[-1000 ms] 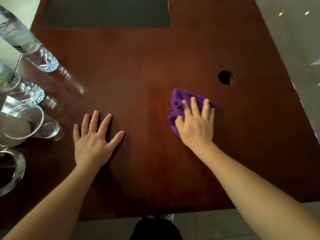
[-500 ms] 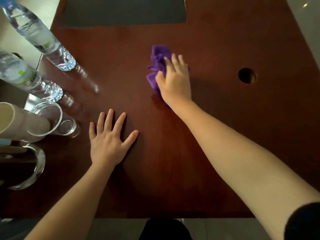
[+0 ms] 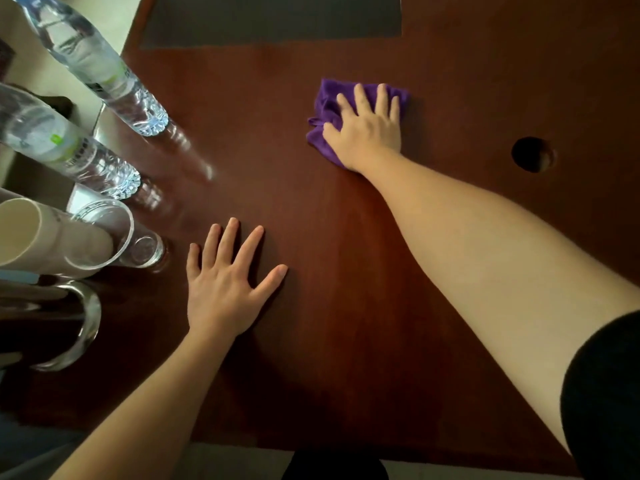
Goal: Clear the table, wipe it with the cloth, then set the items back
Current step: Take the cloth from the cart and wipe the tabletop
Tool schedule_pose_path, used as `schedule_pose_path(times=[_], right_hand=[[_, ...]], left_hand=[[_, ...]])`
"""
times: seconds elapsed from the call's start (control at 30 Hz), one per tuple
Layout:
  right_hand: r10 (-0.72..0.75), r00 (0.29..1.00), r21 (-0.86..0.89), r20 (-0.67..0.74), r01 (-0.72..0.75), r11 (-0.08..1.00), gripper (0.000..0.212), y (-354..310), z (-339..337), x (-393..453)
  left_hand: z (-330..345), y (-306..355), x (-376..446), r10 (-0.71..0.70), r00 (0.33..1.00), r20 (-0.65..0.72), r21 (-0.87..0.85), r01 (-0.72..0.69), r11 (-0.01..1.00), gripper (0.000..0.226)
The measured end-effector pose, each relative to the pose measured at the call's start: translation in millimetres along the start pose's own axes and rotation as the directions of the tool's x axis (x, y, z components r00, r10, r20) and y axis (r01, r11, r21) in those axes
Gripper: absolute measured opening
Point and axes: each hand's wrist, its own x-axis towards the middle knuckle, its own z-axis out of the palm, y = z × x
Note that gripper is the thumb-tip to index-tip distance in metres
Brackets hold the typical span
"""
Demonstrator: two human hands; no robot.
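A purple cloth [image 3: 327, 102] lies on the dark brown table [image 3: 311, 271], past its middle. My right hand [image 3: 367, 128] presses flat on the cloth and covers most of it. My left hand [image 3: 225, 285] rests flat on the bare table nearer to me, fingers spread, holding nothing. Along the table's left edge stand two clear water bottles [image 3: 97, 71] [image 3: 69, 147], an empty drinking glass [image 3: 138, 247] and a cream paper cup [image 3: 31, 237]. A clear glass handle [image 3: 86, 327] of another vessel shows at the lower left.
A round cable hole [image 3: 531, 154] sits in the tabletop to the right of the cloth. A dark grey mat [image 3: 270, 19] lies at the far end. The table's near edge [image 3: 346, 445] runs just in front of my body.
My right hand slid the cloth from the near middle to the far left, then back to the right. My left hand stayed flat on the table.
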Motion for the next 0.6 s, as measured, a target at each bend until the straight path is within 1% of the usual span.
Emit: schedule_pose_path(times=[0.07, 0.17, 0.23, 0.3, 0.4, 0.47, 0.53, 0.6], right_hand=[[0.109, 0.993, 0.004, -0.033, -0.109, 0.994, 0.07, 35.3, -5.3, 1.2], [0.264, 0.963, 0.0, -0.053, -0.264, 0.965, 0.074, 92.3, -13.4, -4.2], [0.333, 0.94, -0.014, -0.07, -0.335, 0.942, 0.076, 121.1, -16.2, -13.0], [0.37, 0.925, -0.018, -0.085, -0.373, 0.928, 0.077, 135.3, -16.6, -24.3], [0.434, 0.896, 0.0, -0.099, -0.436, 0.9, 0.076, 135.4, -14.7, -42.2], [0.509, 0.856, 0.03, -0.092, -0.508, 0.861, 0.075, 126.8, -14.1, -54.1], [0.575, 0.814, 0.052, -0.08, -0.573, 0.818, 0.074, 108.0, -11.0, -64.5], [0.596, 0.799, 0.069, -0.08, -0.592, 0.803, 0.073, 78.4, -5.5, -72.6]], left_hand=[[-0.1, 0.6, 0.6, 0.0, 1.0, 0.006, -0.005, 0.0, 1.0, 0.081], [-0.6, 0.2, 0.8, -0.002, 1.0, 0.018, 0.0, 0.002, 1.0, 0.08], [-0.9, 0.5, 0.7, -0.007, 1.0, 0.013, -0.011, 0.007, 1.0, 0.08], [-1.1, 1.1, 0.3, -0.004, 1.0, 0.012, -0.011, 0.004, 1.0, 0.079], [-2.3, 1.9, -0.3, -0.002, 1.0, 0.017, -0.004, 0.002, 1.0, 0.079], [-2.5, 2.0, 0.0, -0.003, 1.0, 0.026, 0.004, 0.003, 1.0, 0.08], [-2.2, 0.9, 0.2, -0.005, 1.0, 0.025, 0.006, 0.004, 1.0, 0.08], [-2.0, 1.3, -0.2, -0.004, 1.0, 0.021, 0.005, 0.004, 1.0, 0.08]])
